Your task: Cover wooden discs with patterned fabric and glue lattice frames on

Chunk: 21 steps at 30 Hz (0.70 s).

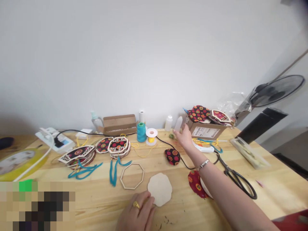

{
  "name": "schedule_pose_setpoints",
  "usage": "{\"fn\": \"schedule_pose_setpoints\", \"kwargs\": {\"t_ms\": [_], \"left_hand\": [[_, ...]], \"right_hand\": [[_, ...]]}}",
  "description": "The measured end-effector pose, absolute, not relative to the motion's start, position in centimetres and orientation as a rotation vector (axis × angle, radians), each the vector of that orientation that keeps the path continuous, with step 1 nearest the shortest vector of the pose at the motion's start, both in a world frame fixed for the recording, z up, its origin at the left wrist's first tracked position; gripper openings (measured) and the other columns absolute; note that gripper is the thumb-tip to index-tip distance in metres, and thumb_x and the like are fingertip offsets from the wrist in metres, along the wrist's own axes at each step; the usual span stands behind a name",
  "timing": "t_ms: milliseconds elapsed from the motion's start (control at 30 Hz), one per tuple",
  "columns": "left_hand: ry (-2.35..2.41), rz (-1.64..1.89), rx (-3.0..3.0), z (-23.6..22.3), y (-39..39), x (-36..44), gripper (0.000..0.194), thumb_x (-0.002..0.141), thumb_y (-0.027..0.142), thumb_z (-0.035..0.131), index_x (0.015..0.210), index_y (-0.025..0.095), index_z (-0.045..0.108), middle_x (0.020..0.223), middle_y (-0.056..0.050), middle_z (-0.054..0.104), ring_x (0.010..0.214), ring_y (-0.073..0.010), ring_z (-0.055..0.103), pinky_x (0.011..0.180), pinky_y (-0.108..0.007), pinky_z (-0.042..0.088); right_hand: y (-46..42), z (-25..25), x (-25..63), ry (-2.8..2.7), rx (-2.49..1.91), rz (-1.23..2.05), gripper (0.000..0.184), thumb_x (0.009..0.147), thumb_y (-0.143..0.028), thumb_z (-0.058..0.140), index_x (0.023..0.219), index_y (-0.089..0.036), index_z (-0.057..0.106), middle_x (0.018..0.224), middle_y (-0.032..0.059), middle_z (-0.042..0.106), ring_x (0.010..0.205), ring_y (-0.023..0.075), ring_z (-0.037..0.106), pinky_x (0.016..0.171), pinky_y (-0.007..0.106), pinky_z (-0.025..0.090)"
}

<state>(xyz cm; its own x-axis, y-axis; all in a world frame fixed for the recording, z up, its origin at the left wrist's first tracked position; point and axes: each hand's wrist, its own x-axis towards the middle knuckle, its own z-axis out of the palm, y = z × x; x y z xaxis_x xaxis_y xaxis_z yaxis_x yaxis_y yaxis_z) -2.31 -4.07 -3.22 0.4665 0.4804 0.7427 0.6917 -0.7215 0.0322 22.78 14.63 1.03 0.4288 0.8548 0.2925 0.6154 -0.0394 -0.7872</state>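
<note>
My left hand [138,211], with a gold ring, is at the lower middle, its fingers bent and together. Its fingertips hold the left edge of a flat cream disc [160,189] with a wavy rim. Farther back, my right hand [184,138] reaches across the table, its fingers closed around the lower part of a translucent squeeze bottle [178,123] that leans slightly. Left of the disc lies a thin wooden octagonal frame [132,176]. A patterned dark fabric piece [172,157] lies before my right hand. Under my right forearm, a red patterned fabric piece [197,184] is partly covered.
Black scissors [240,183] and a white glue gun [204,147] lie right. A cardboard box [207,131] holds patterned pieces. Teal thread [141,132], a yellow spool [151,137] and another bottle [168,123] stand behind. Framed ornaments [119,146] and a power strip [55,141] are left.
</note>
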Motion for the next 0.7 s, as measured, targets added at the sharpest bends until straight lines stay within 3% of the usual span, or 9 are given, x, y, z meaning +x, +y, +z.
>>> {"fn": "schedule_pose_setpoints", "kwargs": {"t_ms": [167, 433, 600, 700], "left_hand": [[-1.015, -1.107, -2.463, -3.2, -4.1, -2.4, 0.022, 0.091, 0.015, 0.041, 0.096, 0.013, 0.062, 0.083, -0.011, 0.07, 0.073, -0.0174, 0.069, 0.064, -0.024, 0.057], [-1.099, -1.152, -2.507, -2.9, -4.6, -2.3, 0.022, 0.09, 0.016, 0.043, 0.102, 0.013, 0.061, 0.088, -0.011, 0.07, 0.079, -0.0191, 0.069, 0.068, -0.026, 0.058], [-1.182, -1.208, -2.571, -3.2, -5.1, -2.5, 0.025, 0.087, 0.014, 0.047, 0.11, 0.014, 0.059, 0.097, -0.012, 0.069, 0.089, -0.0203, 0.068, 0.075, -0.027, 0.058], [-1.366, -1.3, -2.618, -3.1, -5.4, -2.7, 0.032, 0.086, 0.015, 0.05, 0.119, 0.017, 0.054, 0.111, -0.014, 0.064, 0.095, -0.0202, 0.066, 0.077, -0.029, 0.057]], "right_hand": [[16.6, 0.9, 22.5, -1.196, -1.848, 0.351, 0.035, 0.09, -0.033, 0.056, 0.122, -0.017, 0.053, 0.124, 0.009, 0.055, 0.105, 0.0229, 0.058, 0.087, 0.045, 0.05], [16.7, 1.8, 22.3, -1.252, -1.853, 0.349, 0.031, 0.09, -0.033, 0.056, 0.117, -0.016, 0.056, 0.117, 0.008, 0.058, 0.099, 0.0203, 0.06, 0.084, 0.042, 0.051], [12.6, 4.6, 20.7, -1.392, -1.671, 0.285, 0.023, 0.085, -0.022, 0.055, 0.106, -0.012, 0.059, 0.109, 0.0131, 0.064, 0.105, 0.0272, 0.057, 0.091, 0.043, 0.044], [7.1, 5.8, 19.1, -1.566, -1.5, 0.35, 0.019, 0.082, -0.026, 0.057, 0.1, -0.019, 0.061, 0.1, 0.0062, 0.068, 0.092, 0.0235, 0.062, 0.08, 0.036, 0.048]]}}
